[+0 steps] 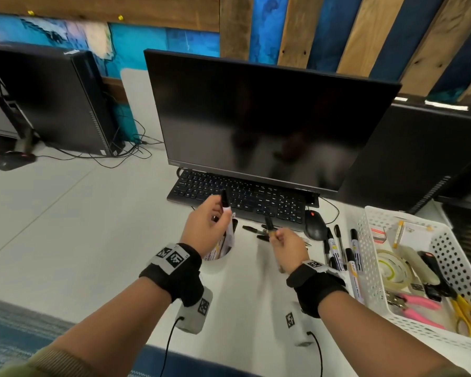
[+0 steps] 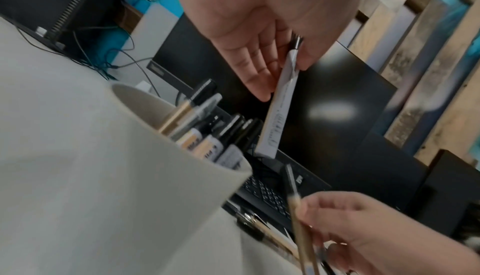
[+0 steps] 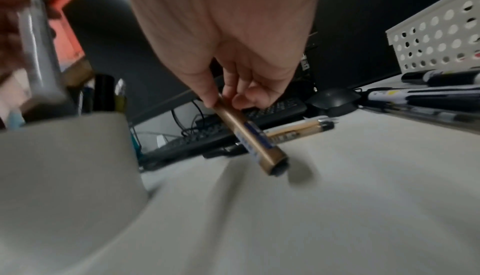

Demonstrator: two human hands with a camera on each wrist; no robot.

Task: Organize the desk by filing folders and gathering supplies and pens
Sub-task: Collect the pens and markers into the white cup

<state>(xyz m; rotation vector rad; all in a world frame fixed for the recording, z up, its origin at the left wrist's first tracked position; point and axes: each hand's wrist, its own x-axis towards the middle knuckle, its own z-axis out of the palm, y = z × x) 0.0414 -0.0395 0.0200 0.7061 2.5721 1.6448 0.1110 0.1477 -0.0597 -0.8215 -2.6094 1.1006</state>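
Observation:
My left hand (image 1: 210,223) pinches a white marker with a black cap (image 2: 279,107) just above a white pen cup (image 2: 145,103) that holds several markers. The marker's lower end hangs over the cup's far rim. My right hand (image 1: 286,244) pinches a gold marker with a black cap (image 3: 249,135), tilted, a little above the desk to the right of the cup (image 3: 64,156). More pens (image 1: 256,231) lie in front of the keyboard, and several markers (image 1: 343,248) lie between the mouse and the basket.
A black keyboard (image 1: 245,198) and monitor (image 1: 264,123) stand behind the hands, with a black mouse (image 1: 314,227) to the right. A white perforated basket (image 1: 373,257) at the right holds tape, scissors, pliers and small supplies. A computer tower (image 1: 52,99) stands at the far left.

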